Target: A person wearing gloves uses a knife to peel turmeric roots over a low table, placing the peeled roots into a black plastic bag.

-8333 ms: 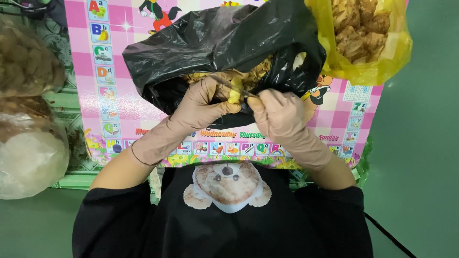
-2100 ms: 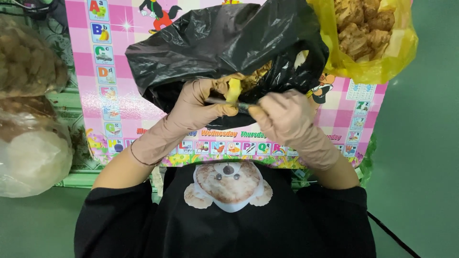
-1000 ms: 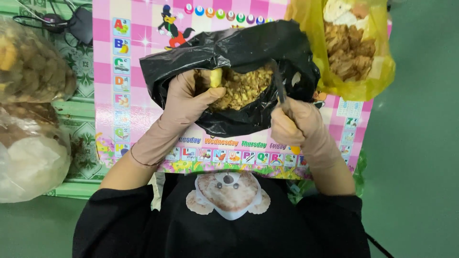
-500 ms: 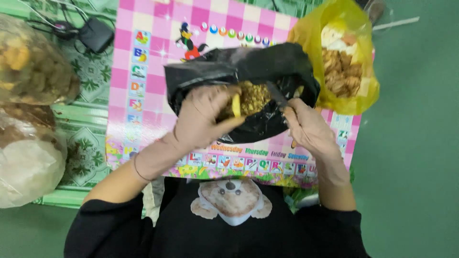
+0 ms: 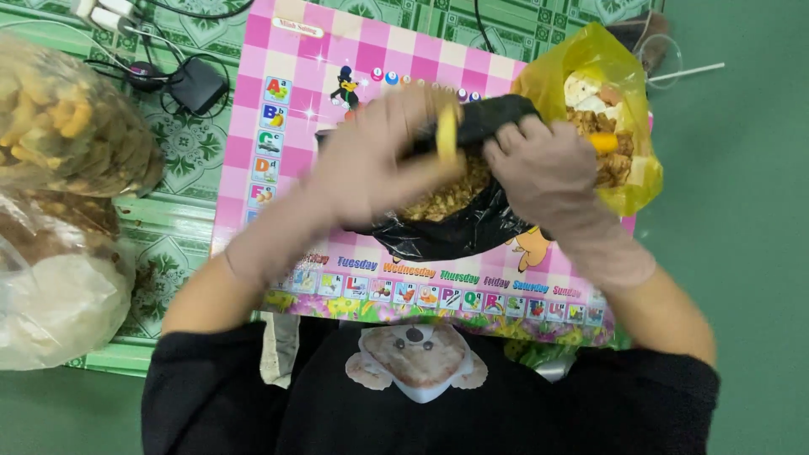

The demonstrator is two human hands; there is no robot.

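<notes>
at the centre of the pink checked mat (image 5: pixel 278 181), a black plastic bag (image 5: pixel 455 236) lay open, showing brown crumbly scraps. the blurred left hand (image 5: pixel 379 164) pinched a yellow piece (image 5: pixel 447 135) at twelve o'clock; the right hand (image 5: pixel 539 173) gripped the bag's rim. a yellow bag (image 5: pixel 619 181) crowded in at two o'clock.

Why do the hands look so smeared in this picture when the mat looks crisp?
Head view: the left hand is heavily motion-blurred, the right hand slightly; the pink mat and black bag stay sharp; lighting is soft and even, without strong shadows.
</notes>
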